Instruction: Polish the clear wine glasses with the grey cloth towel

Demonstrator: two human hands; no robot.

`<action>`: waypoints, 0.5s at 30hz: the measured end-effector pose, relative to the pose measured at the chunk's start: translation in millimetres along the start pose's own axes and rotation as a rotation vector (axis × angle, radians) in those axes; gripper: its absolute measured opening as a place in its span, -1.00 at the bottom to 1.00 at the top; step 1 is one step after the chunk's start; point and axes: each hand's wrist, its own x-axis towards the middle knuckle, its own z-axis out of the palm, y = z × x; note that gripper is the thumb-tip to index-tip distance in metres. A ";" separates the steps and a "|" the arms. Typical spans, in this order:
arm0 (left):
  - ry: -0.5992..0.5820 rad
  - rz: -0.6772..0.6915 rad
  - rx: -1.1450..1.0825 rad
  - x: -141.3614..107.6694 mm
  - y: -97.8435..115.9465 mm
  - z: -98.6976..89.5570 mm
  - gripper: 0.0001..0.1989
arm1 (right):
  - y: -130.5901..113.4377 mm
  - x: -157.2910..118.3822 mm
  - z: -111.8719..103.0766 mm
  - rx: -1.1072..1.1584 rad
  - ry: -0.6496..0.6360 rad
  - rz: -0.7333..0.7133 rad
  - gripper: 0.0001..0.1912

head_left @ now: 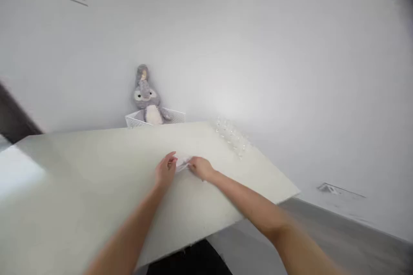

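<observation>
Apparently the left hand (165, 168) and right hand (201, 167) have their fingers (194, 160) pinched on the film (182, 162), between the far and near edges of the table (97, 176), where a light, even grip should crease it least.

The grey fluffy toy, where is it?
In the head view, the grey fluffy toy sits left of centre in a white basket, by the far edge of the table.

Centre of the frame, left hand (165, 171) and right hand (200, 167) pinch a thin whitish piece (182, 162) between them, over the pale table (97, 189)! Clear objects (229, 136) stand right of centre; left of centre, behind, a grey plush toy (151, 99) sits in a white basket (177, 116).
</observation>
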 end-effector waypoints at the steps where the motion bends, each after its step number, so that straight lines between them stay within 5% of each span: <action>1: 0.021 -0.011 -0.015 0.1 1.8 -1.4 -0.69 | 13.1 9.7 -15.4 -0.009 0.022 0.029 -0.81; 5: 0.066 -0.041 -0.067 -2.4 2.5 -2.2 -0.67 | 59.9 38.6 -71.7 -0.055 0.138 0.126 -0.71; 8: 0.062 -0.050 -0.079 -6.8 -5.5 2.3 -0.67 | 83.9 41.5 -93.2 -0.101 0.237 0.179 -0.64; 15: 0.043 -0.045 -0.039 -8.5 -16.5 5.9 -0.67 | 114.7 18.8 -55.4 -0.146 -0.036 0.078 -0.71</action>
